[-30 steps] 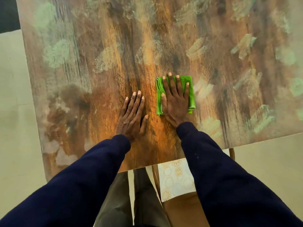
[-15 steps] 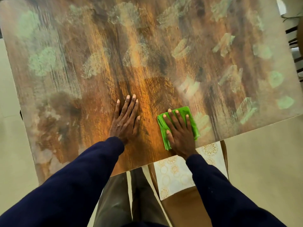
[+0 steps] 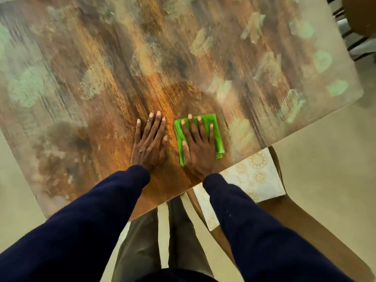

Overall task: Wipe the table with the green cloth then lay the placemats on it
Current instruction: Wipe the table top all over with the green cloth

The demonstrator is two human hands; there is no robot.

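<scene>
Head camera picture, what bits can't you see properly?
Placemats, head view: partly under the table edge and the right sleeve; number uncountable.
Green cloth, head view: its middle lies under the flat right hand.
Table, head view: far side cut off by the frame's top; surface blurred.
Chair at top right, head view: mostly cut off, blurred.

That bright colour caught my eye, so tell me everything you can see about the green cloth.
The green cloth looks like soft fabric folded into a rough rectangle. It lies flat on the wooden table near its front edge. The right hand presses on it, fingers straight and spread, covering its middle.
</scene>
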